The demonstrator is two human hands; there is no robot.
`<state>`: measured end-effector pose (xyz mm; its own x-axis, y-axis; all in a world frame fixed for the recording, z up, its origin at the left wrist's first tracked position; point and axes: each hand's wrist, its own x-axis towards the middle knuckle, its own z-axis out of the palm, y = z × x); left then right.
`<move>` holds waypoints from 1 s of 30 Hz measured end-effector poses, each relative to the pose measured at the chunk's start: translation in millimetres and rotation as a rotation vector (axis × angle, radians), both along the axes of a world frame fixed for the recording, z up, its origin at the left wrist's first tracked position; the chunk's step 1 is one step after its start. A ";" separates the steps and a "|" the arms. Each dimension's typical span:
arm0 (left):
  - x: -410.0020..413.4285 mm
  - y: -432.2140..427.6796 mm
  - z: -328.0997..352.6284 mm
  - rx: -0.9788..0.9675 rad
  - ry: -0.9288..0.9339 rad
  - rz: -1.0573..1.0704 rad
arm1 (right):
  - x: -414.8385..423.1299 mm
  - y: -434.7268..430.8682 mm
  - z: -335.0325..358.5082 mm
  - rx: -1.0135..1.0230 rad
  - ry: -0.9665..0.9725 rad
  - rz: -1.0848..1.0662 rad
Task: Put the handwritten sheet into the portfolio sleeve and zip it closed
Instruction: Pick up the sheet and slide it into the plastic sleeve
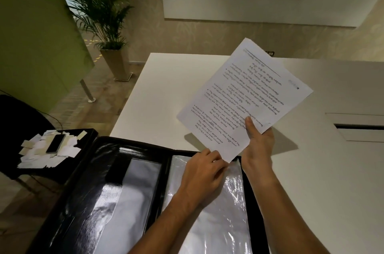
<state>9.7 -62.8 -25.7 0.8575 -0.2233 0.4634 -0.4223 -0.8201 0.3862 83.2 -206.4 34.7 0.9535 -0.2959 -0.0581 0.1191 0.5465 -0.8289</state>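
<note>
A white handwritten sheet (243, 95) is held tilted above the white table. My right hand (258, 141) grips its lower right edge, thumb on top of the writing. My left hand (204, 172) pinches the sheet's bottom corner, right over the top edge of a clear plastic sleeve (220, 218). The black portfolio (87, 181) lies open flat at the table's near edge, with the clear sleeve on its right half and another glossy sleeve on its left half. I cannot make out the zipper.
The white table (311, 170) stretches right and far, with a slot (359, 127) at the right. To the left, a black chair (25, 129) carries a pile of paper scraps and a phone (55, 143). A potted palm (112, 54) stands behind.
</note>
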 end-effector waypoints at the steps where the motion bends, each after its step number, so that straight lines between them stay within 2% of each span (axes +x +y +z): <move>1: -0.3 -0.9 1.0 0.006 -0.004 0.000 | 1.0 -0.2 0.1 -0.032 -0.002 0.005; 10: 4.7 -3.6 16.8 0.114 -0.018 -0.012 | 8.6 3.4 -7.9 -0.348 0.075 0.112; 14: 4.6 -2.5 23.7 0.110 -0.015 -0.002 | 12.1 -0.2 -6.1 -0.355 0.112 0.179; 21: 0.6 2.3 25.9 0.039 0.097 0.091 | 21.8 -9.7 -3.3 -0.317 0.126 0.234; 30: -1.8 24.4 25.2 0.219 0.142 0.275 | 27.0 -7.4 -22.7 -0.407 0.055 0.215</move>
<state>8.0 -38.3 -0.5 0.9516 -0.0558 0.3022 -0.1291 -0.9650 0.2285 110.2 -213.8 12.0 0.9944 -0.1009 -0.0305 -0.0116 0.1825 -0.9831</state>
